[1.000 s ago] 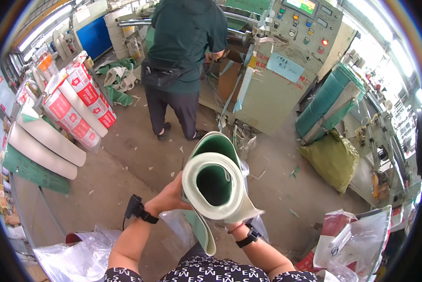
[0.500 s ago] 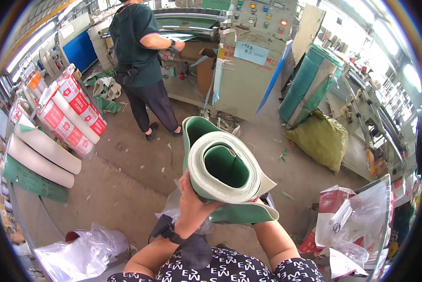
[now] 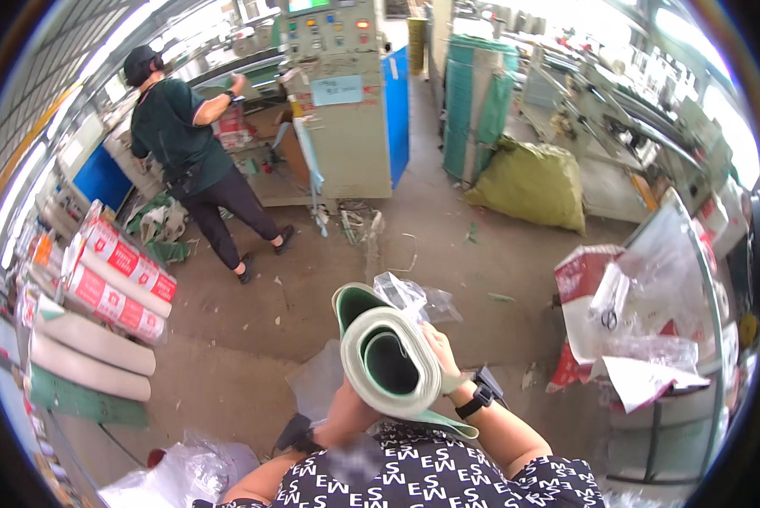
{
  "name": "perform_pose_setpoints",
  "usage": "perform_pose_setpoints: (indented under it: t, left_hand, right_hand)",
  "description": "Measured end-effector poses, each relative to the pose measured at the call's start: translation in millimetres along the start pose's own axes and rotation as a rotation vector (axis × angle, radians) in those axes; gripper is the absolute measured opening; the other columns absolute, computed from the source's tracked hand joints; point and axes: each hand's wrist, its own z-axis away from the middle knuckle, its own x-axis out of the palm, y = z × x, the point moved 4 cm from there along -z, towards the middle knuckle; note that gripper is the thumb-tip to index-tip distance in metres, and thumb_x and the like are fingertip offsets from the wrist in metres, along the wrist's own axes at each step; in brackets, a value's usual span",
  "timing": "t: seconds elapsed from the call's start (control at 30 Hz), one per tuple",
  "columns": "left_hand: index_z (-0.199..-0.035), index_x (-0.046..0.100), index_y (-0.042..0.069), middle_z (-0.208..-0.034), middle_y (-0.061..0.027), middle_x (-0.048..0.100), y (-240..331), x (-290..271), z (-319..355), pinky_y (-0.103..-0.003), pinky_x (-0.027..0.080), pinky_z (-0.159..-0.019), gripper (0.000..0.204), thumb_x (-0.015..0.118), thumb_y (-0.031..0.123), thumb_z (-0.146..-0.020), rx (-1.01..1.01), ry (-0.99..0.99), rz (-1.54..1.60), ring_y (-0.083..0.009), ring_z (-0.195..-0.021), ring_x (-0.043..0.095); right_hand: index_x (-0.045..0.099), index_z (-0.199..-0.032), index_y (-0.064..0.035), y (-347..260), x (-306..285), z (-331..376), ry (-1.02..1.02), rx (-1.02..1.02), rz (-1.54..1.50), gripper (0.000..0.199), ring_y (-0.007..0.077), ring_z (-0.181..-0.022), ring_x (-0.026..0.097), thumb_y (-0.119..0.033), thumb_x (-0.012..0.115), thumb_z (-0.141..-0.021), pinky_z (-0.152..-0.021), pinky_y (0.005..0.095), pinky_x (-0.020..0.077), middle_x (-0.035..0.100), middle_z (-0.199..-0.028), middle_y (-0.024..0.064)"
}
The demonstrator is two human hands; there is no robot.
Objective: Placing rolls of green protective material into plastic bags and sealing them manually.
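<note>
A rolled sheet (image 3: pixel 388 362), pale cream on one face and green on the other, stands end-up in front of my chest. Its hollow end faces me, and loose outer flaps stick out at the far left and near right. My left hand (image 3: pixel 348 415) grips its lower left side, slightly blurred, with the fingertips hidden. Against its right side my right hand (image 3: pixel 439 349) is closed, fingers pointing away from me. Clear plastic film (image 3: pixel 405 296) shows just beyond the roll, close to my right fingers; whether they hold it I cannot tell. Another translucent sheet (image 3: pixel 312 383) hangs left of the roll.
Several wrapped and bare rolls (image 3: pixel 100 360) lie at the left. A person (image 3: pixel 185 140) works by a machine with a control cabinet (image 3: pixel 337 127). A large green roll (image 3: pixel 473 110) and a yellow-green sack (image 3: pixel 532 186) stand beyond. A rack (image 3: pixel 710 339) with plastic wrapping is at the right.
The view has swung right. The roll sits lower and closer to my body. My right hand has come up from underneath onto its right side, and clear film now shows beyond it.
</note>
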Motion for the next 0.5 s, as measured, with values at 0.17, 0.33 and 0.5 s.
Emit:
perform_pose_setpoints:
  t: [0.17, 0.33, 0.5]
  left_hand:
    - [-0.117, 0.062, -0.001, -0.103, -0.0081, 0.064, -38.8, -95.6, -18.4, -0.026, 0.049, -0.075, 0.044, 0.074, 0.021, -0.081, -0.186, -0.189, 0.434, -0.0143, -0.087, 0.062]
    - [-0.106, 0.067, 0.002, -0.087, -0.0024, 0.057, 88.9, -142.2, -119.3, -0.026, 0.043, -0.056, 0.055, 0.074, 0.048, -0.077, 0.457, -0.389, 0.149, -0.0113, -0.068, 0.052]
    - [-0.111, 0.063, 0.01, -0.092, -0.0079, 0.053, 152.7, -98.1, -140.4, -0.033, 0.05, -0.059, 0.05, 0.077, 0.037, -0.071, 0.917, -0.909, -0.571, -0.0231, -0.078, 0.06]
  right_hand:
    - [0.071, -0.11, -0.0064, -14.3, -3.0, 51.5, -0.031, 0.033, 0.178, 0.029, 0.0132, -0.091, 0.051, -0.018, 0.047, -0.098, -0.088, 0.0263, 0.0394, 0.056, -0.093, 0.0045]
    - [0.071, -0.11, -0.0062, -6.6, 11.6, 34.6, -0.076, -0.02, 0.296, 0.03, 0.017, -0.094, 0.057, -0.022, 0.047, -0.099, -0.087, 0.0289, 0.0438, 0.064, -0.097, 0.0076]
    - [0.07, -0.11, -0.0066, -4.3, 4.0, 16.1, -0.012, 0.036, 0.417, 0.031, 0.0203, -0.099, 0.061, -0.025, 0.048, -0.098, -0.087, 0.031, 0.0472, 0.067, -0.103, 0.0097]
